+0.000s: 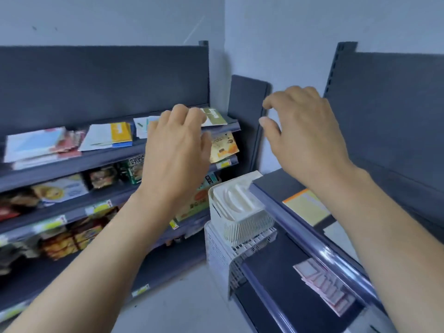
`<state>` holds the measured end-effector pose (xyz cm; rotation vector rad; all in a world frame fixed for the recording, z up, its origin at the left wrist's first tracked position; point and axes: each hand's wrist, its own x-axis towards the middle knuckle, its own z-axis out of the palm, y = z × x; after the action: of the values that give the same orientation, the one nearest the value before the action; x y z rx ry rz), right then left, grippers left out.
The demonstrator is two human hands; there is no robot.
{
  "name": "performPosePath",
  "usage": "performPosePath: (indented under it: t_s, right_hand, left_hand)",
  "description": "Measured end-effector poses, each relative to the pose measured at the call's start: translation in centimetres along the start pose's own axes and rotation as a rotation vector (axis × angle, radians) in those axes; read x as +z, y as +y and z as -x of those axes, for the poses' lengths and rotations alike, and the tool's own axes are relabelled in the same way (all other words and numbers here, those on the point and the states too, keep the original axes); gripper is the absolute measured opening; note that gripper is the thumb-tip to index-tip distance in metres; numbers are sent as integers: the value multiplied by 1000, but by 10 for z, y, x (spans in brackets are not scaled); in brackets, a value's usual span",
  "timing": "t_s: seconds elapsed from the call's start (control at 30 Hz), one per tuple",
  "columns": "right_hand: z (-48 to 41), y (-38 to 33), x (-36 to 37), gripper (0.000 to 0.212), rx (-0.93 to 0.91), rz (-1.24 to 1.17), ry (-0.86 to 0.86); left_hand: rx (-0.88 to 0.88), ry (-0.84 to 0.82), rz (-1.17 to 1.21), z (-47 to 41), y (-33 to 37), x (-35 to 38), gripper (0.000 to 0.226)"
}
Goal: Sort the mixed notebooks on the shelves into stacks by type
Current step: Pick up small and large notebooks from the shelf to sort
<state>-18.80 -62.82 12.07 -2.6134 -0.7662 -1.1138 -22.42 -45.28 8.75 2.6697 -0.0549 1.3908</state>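
Notebooks (72, 143) lie on the left shelf (84, 162); baskets (240, 212) stand between shelving units.

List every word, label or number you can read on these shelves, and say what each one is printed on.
Green card-covered notebook, top shelf: white lettering, blurred.
Dark green box: bold capitals, unreadable.
Yellow shelf price tags: too small.
Nothing reads with certainty.

Premises present as a retail shop. Dark metal display shelving (72, 162) runs in tiers along the left wall, with yellow price labels (101, 207) clipped to the shelf edges. Packaged goods (60, 191) fill the lower tiers and notebooks (108, 135) the top one. A slotted upright (332, 75) carries a second unit on the right. Stacked white plastic baskets (240, 212) stand in the corner.
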Motion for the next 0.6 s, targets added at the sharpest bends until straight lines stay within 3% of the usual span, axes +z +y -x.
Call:
performPosePath:
  t_s: [0.2,0.6]
  right_hand:
    - [-51,-61,53,15,-125,-131,23]
    - [-155,-134,179,20,-300,-392,16]
  left_hand:
    - [-139,49,-116,4,-80,-11,19]
    - [-370,-2,-354,-13,-208,27,15]
